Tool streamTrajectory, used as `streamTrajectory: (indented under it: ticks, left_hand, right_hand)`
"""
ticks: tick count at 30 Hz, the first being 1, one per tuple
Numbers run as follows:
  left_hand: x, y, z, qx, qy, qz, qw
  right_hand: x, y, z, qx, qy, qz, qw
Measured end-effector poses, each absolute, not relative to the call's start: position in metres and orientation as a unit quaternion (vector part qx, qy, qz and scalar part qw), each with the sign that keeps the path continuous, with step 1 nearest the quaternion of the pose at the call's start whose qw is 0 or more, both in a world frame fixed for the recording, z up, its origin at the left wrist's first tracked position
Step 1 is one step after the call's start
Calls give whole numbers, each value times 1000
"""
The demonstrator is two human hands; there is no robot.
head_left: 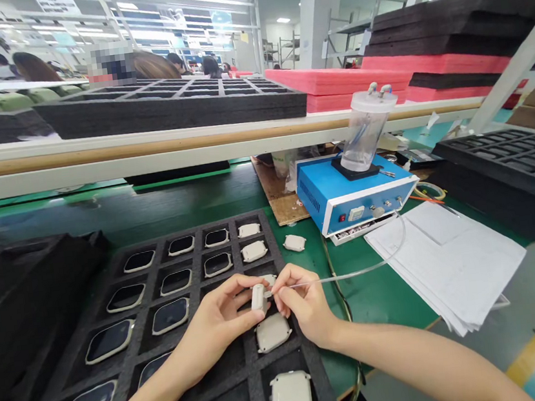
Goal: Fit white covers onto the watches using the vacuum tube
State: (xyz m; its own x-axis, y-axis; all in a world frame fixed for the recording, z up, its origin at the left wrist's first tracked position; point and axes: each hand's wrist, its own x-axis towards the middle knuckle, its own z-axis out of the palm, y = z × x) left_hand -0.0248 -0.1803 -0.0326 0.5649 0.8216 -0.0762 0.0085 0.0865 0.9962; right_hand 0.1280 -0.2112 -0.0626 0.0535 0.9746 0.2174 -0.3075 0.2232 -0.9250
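Between the thumb and fingers of my left hand is a small cream watch case, turned on its edge. My right hand pinches the tip end of a clear thin tube, its tip touching or nearly touching the case. The tube curves back to a blue dispenser box. Both hands are above a black foam tray whose right column holds cream cases, such as one at the front. Dark-screened watch pieces lie in the compartments to the left.
One cream case lies on the green mat beside the tray. White papers are at the right. Black foam stacks stand at the left. A shelf with foam trays crosses behind. People sit in the background.
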Motion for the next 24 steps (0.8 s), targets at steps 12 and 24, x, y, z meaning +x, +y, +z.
streamTrajectory:
  ticks: [12,24]
  left_hand:
    - [-26,-181,-33,602,345,312,649]
    - [-28,-180,-36,604,330,307,657]
  right_hand:
    - [128,-212,-62,-360,-459,515,628]
    - [127,-212,-61,-365,-454,521,624]
